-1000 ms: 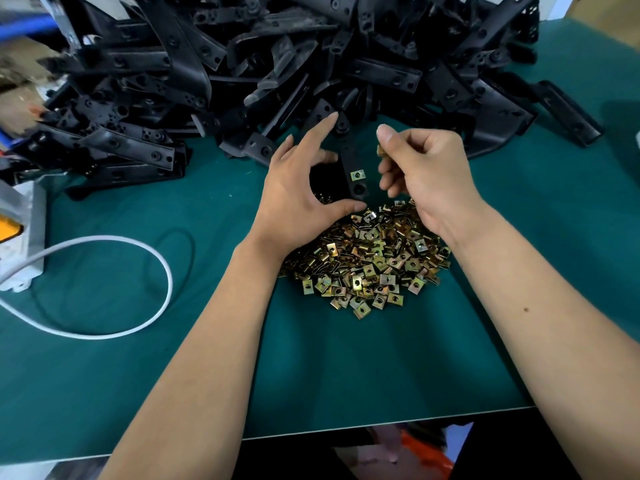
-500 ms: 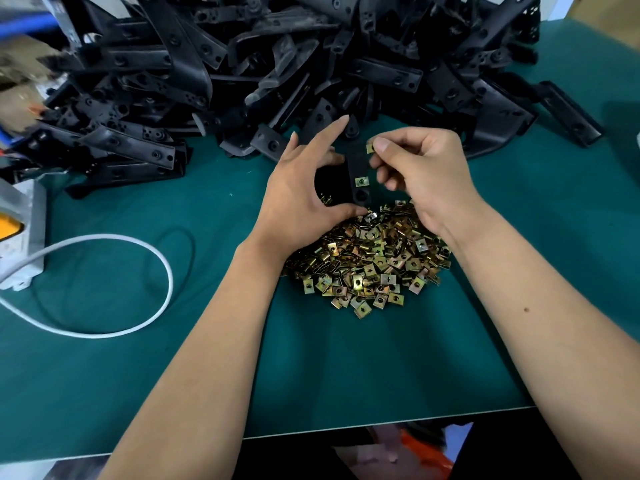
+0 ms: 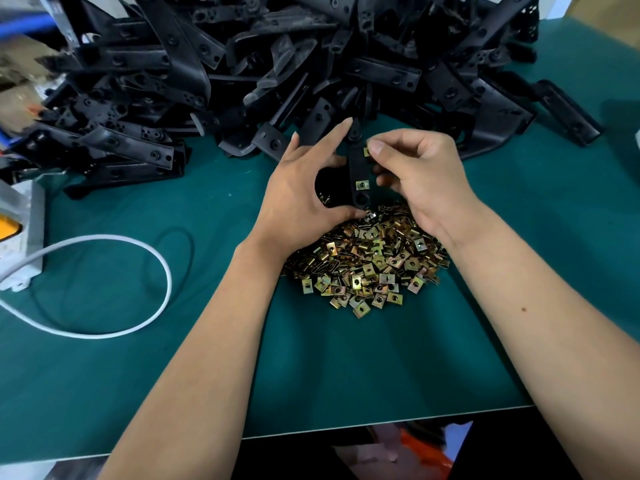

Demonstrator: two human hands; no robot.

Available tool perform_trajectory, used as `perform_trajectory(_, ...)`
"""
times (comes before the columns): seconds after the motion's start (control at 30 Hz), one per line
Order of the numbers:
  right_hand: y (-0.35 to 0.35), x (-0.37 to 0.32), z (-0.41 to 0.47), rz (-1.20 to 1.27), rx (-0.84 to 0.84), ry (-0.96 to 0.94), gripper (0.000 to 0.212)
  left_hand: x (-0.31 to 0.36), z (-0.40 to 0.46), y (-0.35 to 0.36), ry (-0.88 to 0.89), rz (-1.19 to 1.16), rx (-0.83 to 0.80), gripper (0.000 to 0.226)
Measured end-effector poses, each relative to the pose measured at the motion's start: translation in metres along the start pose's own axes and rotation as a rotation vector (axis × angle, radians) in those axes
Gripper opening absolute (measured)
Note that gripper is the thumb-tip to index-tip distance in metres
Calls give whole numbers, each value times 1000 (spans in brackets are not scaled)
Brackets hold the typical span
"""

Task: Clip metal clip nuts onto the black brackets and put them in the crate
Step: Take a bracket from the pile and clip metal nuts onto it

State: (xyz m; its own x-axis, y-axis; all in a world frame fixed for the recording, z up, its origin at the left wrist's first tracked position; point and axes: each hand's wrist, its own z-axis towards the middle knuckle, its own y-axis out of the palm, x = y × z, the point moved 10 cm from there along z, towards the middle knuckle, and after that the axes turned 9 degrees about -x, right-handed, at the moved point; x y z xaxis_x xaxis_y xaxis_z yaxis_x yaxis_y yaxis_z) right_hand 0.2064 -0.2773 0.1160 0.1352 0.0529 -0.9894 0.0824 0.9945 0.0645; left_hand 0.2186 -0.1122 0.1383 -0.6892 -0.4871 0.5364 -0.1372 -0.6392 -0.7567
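My left hand (image 3: 298,199) grips a black bracket (image 3: 356,168) upright above the heap of clip nuts (image 3: 367,265) on the green worktop (image 3: 346,368). One clip nut (image 3: 362,184) already sits near the bracket's lower end. My right hand (image 3: 419,178) pinches a second clip nut (image 3: 367,151) against the bracket's right edge, higher up. A tangled pile of black brackets (image 3: 277,71) fills the worktop behind; a white cable (image 3: 145,258) loops at left.
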Motion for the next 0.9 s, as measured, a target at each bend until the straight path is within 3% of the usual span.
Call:
perform_trajectory(0.17, -3, -3, -1, 8, 37, -26, 21, 2, -1, 0, 8, 10, 7, 110)
perform_trajectory(0.73, 1, -7, -2, -71, 38, -87, 19, 4, 1, 2, -33, 45, 50, 112)
perform_trajectory(0.9, 0, 0, -1, 32, 55, -24, 11, 9, 3, 1, -31, 99, 96, 113)
